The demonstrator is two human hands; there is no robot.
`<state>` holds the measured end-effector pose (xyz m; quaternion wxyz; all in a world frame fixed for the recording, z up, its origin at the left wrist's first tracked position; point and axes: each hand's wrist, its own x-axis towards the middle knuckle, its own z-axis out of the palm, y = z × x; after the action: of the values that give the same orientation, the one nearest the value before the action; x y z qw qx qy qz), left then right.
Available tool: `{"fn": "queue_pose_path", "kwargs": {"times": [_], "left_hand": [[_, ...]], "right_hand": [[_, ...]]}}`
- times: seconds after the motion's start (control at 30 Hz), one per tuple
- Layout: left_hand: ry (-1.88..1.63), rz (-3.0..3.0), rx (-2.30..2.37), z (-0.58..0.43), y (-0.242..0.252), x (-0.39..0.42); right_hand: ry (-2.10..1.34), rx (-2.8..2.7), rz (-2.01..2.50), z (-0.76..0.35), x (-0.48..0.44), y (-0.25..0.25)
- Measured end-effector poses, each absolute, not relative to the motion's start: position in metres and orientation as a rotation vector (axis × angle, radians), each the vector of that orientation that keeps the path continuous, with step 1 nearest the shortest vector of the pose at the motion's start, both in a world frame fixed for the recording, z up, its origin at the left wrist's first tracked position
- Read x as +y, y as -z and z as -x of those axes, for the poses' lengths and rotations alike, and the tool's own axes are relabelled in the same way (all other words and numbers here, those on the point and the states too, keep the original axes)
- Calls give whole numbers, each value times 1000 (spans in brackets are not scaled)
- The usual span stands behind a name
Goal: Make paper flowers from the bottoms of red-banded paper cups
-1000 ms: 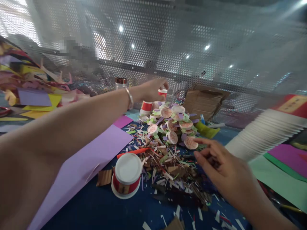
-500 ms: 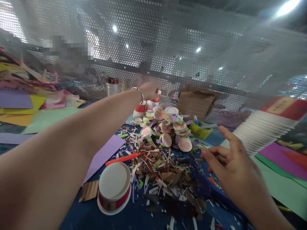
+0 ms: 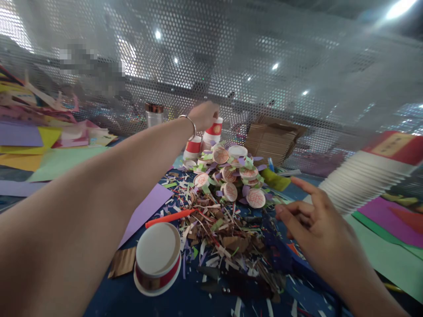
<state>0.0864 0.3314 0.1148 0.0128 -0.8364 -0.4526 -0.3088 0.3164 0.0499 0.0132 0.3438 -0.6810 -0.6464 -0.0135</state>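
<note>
My left hand (image 3: pixel 205 115) reaches far forward, at the top of a red and white paper cup stack (image 3: pixel 214 130); its fingertips are partly hidden behind the hand, so their hold is unclear. A shorter cup stack (image 3: pixel 193 147) stands beside it. My right hand (image 3: pixel 310 215) hovers on the right with fingers apart and holds nothing. To its left lies a heap of paper discs (image 3: pixel 229 176) with red patterns and green and purple strips. An upturned cup piece (image 3: pixel 157 253) sits near the front, beside an orange-red pen (image 3: pixel 170 218).
Paper scraps (image 3: pixel 224 229) and dark scissors (image 3: pixel 228 284) lie in front. A tall tilted cup stack (image 3: pixel 370 176) stands right. Folded cardboard (image 3: pixel 271 138) and a lidded jar (image 3: pixel 154 115) are by the perforated screen (image 3: pixel 185 53). Colored paper (image 3: pixel 66 160) lies left.
My left hand has risen slightly, showing more of the cup stack beneath it. My right hand's index finger has shifted a little to the left.
</note>
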Motion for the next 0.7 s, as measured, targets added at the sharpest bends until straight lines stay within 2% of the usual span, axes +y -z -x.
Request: {"fn": "queue_pose_path", "kwargs": {"times": [0.23, 0.43, 0.6, 0.7], "left_hand": [[1241, 2537, -1420, -76, -142, 318], [1855, 2534, -1467, -61, -147, 298], [1993, 2697, -1485, -48, -150, 255], [1954, 2910, -1385, -44, -147, 215]], "right_hand": [[28, -1696, 1763, -316, 49, -16], [-38, -1695, 1731, -305, 45, -18], [-79, -1718, 1658, -289, 35, -23], [-137, -1752, 1618, -284, 32, -25]]}}
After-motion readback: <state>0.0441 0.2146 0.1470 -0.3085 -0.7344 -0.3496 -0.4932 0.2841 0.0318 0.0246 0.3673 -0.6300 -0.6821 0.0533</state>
